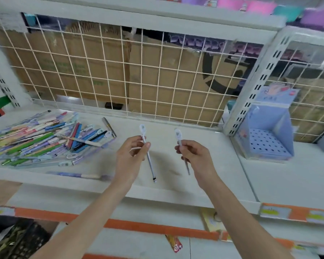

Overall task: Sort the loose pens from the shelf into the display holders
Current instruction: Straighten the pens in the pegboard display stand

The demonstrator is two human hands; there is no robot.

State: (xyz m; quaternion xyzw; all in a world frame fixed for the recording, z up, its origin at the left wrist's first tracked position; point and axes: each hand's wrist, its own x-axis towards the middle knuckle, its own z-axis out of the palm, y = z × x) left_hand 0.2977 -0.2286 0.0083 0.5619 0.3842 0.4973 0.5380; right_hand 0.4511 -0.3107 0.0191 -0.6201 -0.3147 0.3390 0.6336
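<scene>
Left hand [131, 156] pinching a grey pen [148, 156] upright; right hand [193, 154] curled round a second pen [185, 166]. Both held above the shelf [176, 184], between loose pens [45, 139] left and blue display holder [267, 139] right.

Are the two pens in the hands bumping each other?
Apart. The head view shows bare shelf between the left pen and the right pen.

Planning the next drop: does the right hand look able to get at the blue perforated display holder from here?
Probably yes: bare shelf lies between the right hand and the blue perforated display holder, whose top faces it openly.
</scene>
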